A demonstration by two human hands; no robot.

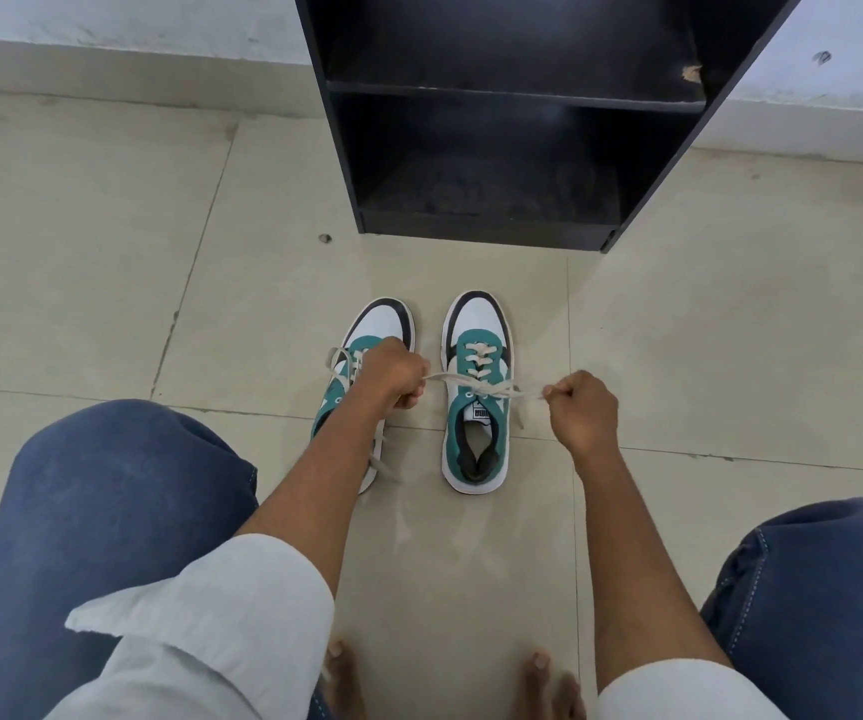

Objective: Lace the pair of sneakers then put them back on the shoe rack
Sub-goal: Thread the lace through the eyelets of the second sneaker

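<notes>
Right sneaker (476, 392): sitting on the tiled floor (730, 330) just in front of the shoe rack (497, 148), toe pointing at it, laced up through most of its eyelets.
Lace (471, 380): stretching taut across the upper eyelets, one end running off to each side.
Left hand (393, 376): closing into a fist on the lace end that is crossing toward the other shoe.
Right hand (582, 407): curling shut, pinching the opposite lace end just beside the sneaker.
Left sneaker (367, 356): lying just beside its partner, partly under the left forearm, with a loose lace loop showing at its outer side.
Shoe rack: standing open, dark, both visible shelves looking bare.
Risk: the two ends are being pulled apart, so uneven tension is likely to leave one end short for the knot; a hard tug could also drag the light shoe sideways.
Second risk: the left forearm is brushing the left sneaker and may catch its loose lace.
Hard to make out: how far the left sneaker is laced, since the arm is covering it; the top of the rack is cut off.
</notes>
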